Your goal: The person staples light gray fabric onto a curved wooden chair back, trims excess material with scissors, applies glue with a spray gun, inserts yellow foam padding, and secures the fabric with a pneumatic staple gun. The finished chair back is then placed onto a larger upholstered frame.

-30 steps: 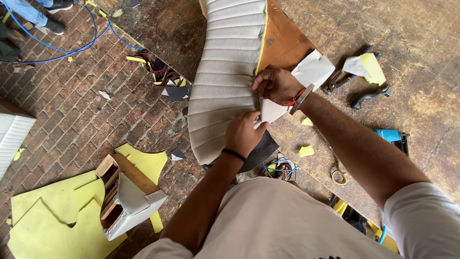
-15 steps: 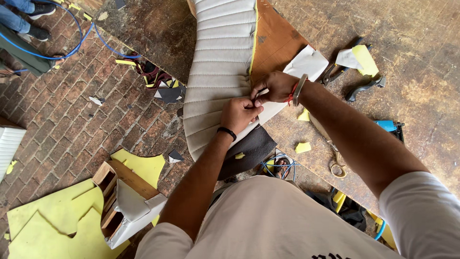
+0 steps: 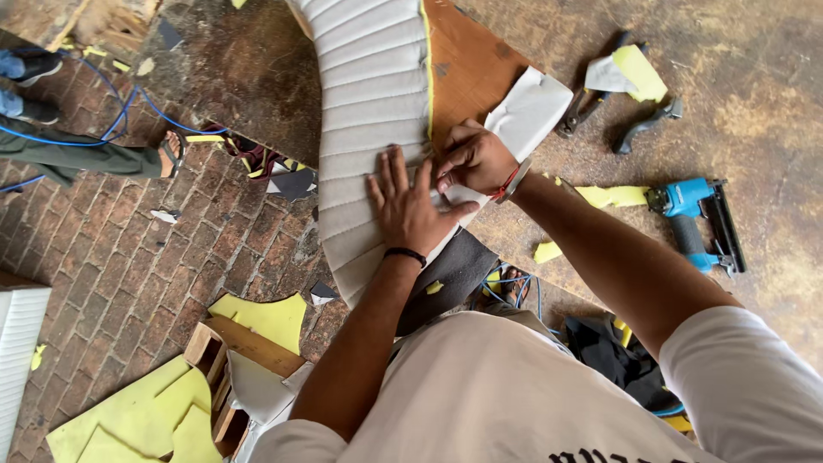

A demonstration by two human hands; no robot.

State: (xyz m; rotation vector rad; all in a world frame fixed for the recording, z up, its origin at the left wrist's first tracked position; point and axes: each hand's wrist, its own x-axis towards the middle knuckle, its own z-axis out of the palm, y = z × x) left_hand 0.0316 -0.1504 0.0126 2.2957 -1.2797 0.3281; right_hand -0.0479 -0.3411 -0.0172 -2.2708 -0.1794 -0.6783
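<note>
**Kid:** Two hands are busy here. What is where?

**Helper:** Start at the left. Yellow foam scraps point(image 3: 129, 411) lie on the brick floor point(image 3: 103, 266), by a small wooden frame point(image 3: 225, 360). Next comes the padded panel point(image 3: 370, 103), pale with stitched ribs. It lies on the wooden surface point(image 3: 754, 77) and hangs over its edge.

**Kid:** And the hands?

**Helper:** The left hand point(image 3: 410, 206) is spread wide and flat on the ribs. It grips nothing. The right hand point(image 3: 476, 159) is curled, pinching the loose white fabric flap point(image 3: 531, 107) at the panel's edge, beside the brown backing board point(image 3: 467, 73).

**Kid:** How do you do this well?

**Helper:** I think you press flat so the panel cannot slide, and tug the cloth snug with no wrinkles. Keep fingers away from any sharp edge.

**Kid:** What is farther right?

**Helper:** Pliers point(image 3: 583, 103), a dark hand tool point(image 3: 645, 127), and a blue staple gun point(image 3: 699, 219), near but untouched.
</note>
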